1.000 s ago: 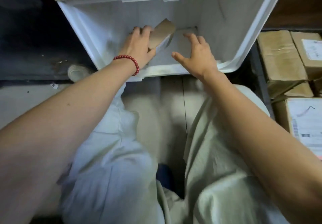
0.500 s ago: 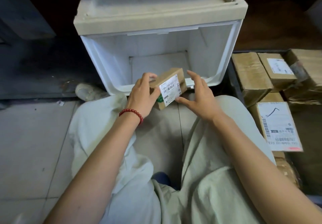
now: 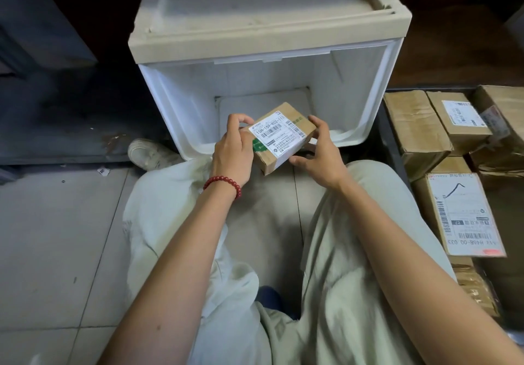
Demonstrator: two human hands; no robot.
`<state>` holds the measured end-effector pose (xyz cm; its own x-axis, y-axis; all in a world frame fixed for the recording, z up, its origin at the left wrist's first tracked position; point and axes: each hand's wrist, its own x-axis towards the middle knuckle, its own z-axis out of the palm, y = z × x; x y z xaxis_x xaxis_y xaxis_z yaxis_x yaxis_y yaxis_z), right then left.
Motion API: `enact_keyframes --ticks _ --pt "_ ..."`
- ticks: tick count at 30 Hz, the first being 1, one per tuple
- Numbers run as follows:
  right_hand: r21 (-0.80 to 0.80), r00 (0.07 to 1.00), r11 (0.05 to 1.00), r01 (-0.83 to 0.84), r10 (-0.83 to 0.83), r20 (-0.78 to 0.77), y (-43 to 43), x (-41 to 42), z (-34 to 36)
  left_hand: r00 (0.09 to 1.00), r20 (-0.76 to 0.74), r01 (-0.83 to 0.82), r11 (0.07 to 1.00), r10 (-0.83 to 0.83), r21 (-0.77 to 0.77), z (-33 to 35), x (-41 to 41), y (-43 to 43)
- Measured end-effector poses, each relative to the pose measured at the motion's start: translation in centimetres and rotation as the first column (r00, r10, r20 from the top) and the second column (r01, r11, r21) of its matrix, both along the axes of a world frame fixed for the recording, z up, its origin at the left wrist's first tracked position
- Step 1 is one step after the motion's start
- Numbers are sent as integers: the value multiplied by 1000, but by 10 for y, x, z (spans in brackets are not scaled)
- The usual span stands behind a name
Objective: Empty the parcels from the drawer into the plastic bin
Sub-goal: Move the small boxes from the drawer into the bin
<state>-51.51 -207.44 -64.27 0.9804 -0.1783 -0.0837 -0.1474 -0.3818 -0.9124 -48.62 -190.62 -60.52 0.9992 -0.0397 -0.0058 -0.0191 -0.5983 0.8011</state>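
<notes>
Both hands grip the small brown white-labelled cardboard parcel (image 3: 283,137), left hand (image 3: 233,149) at its 9 o'clock end, right hand (image 3: 319,149) at 3, over the 6 o'clock rim of the white plastic drawer (image 3: 350,137), perhaps clear of it.

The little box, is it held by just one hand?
No, left hand and right hand both grip the little box.

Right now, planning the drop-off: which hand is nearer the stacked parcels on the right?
Right. The right hand pinches the end of the small parcel that faces the stacked parcels; the left hand grips its opposite end, farther away.
</notes>
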Motion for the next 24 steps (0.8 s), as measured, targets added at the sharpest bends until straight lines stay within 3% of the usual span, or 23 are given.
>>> enact_keyframes --ticks 6,14,20,24 --pt "51 995 997 59 -63 80 -3 1 2 998 62 -35 999 33 23 0 3 2" --pt "67 987 992 109 -117 115 -7 3 2 1000 19 6 998 -5 -60 -2 1 3" --pt "178 962 949 259 -269 36 -7 10 -5 997 -2 77 994 -77 -81 0 -3 2" --pt "177 958 942 286 -283 -41 -10 13 -6 993 0 118 991 -118 -60 2 -5 3"
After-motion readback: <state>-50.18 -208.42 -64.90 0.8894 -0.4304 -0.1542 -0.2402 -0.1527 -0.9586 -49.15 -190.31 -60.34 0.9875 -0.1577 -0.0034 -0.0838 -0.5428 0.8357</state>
